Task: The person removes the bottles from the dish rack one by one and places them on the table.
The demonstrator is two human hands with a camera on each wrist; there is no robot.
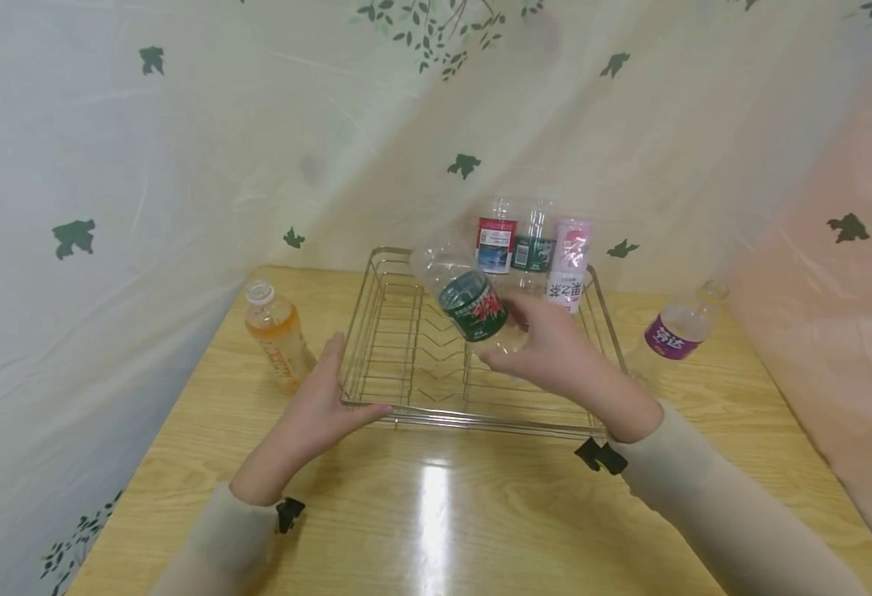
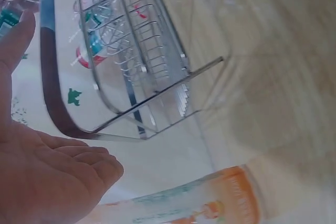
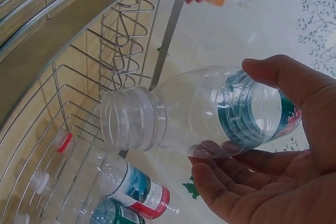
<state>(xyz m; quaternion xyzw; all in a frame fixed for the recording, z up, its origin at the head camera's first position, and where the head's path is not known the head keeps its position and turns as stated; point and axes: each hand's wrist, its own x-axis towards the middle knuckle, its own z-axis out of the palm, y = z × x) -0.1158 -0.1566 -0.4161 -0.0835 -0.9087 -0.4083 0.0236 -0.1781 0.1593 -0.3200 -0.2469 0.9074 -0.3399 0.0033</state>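
Observation:
My right hand (image 1: 547, 343) grips a clear plastic bottle (image 3: 194, 111) with a green label, thumb on one side and fingers on the other. The bottle is tilted over a wire dish rack (image 1: 413, 410), and its capless neck shows in the right wrist view. At the rack's front left corner is my left hand (image 1: 316, 410), its thumb stretched along the front rim and fingers extended. An orange-labelled bottle (image 1: 279, 335) stands just left of that hand, its label (image 2: 231, 195) showing in the left wrist view.
Toward the rack's back right stand a red-and-blue-labelled bottle (image 1: 497, 244), a green-labelled bottle (image 1: 532, 253) and a pink-and-white one (image 1: 570, 261). A purple-labelled bottle (image 1: 674, 331) stands right of the rack on the wooden table (image 1: 376, 513). A leaf-patterned curtain (image 1: 219, 149) hangs behind.

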